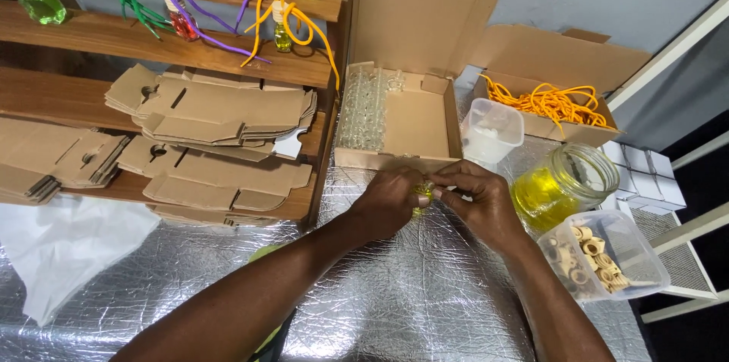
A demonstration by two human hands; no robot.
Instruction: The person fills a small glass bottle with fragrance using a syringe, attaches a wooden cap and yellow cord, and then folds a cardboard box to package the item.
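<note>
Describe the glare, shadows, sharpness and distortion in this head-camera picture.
Head view: light is even and soft, with patchy glare on the crinkled foil tabletop and only faint shadows under the forearms. The left hand and right hand are sharp, closed round a small yellow bottle, mostly hidden by fingers. Wide-angle bending shows at the edges, on the shelves and white frame.

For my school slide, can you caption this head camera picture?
Two hands, left and right, pinch a small yellow bottle over a foil table.

Open brown cartons [414, 115] behind, flattened [213, 115] left
</note>
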